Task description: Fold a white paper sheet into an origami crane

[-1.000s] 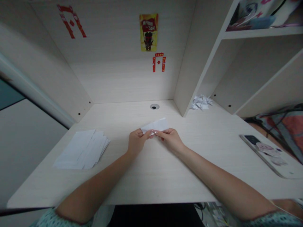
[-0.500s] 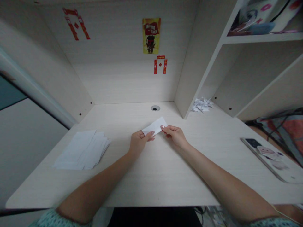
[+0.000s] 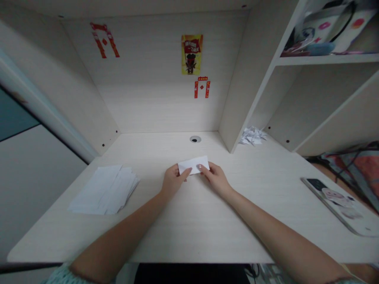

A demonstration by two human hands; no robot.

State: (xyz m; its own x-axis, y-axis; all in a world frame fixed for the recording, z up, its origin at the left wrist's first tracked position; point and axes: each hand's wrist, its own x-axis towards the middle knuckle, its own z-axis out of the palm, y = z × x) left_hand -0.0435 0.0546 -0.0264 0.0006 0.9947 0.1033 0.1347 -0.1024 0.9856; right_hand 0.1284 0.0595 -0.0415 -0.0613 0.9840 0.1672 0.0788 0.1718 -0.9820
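A small white slip of paper (image 3: 194, 162), seemingly folded, is held between both hands above the middle of the desk. My left hand (image 3: 174, 177) pinches its left end, thumb on top and fingers behind. At the right end, my right hand (image 3: 215, 176) grips it the same way, its thumb lying on the paper's face. To the left, a fanned stack of white paper sheets (image 3: 103, 189) lies on the desk. A heap of small white paper pieces (image 3: 252, 136) sits at the back right, beside the upright panel.
A phone (image 3: 340, 205) in a decorated case lies at the right. The upright panel (image 3: 251, 90) divides the back of the desk (image 3: 189, 228). A round cable hole (image 3: 195, 139) is near the back wall, which bears stickers. Shelf items (image 3: 325, 35) stand upper right.
The paper has turned from a slant to nearly level. My right hand has shifted from its lower right edge to its right end. The view has tilted slightly upward.
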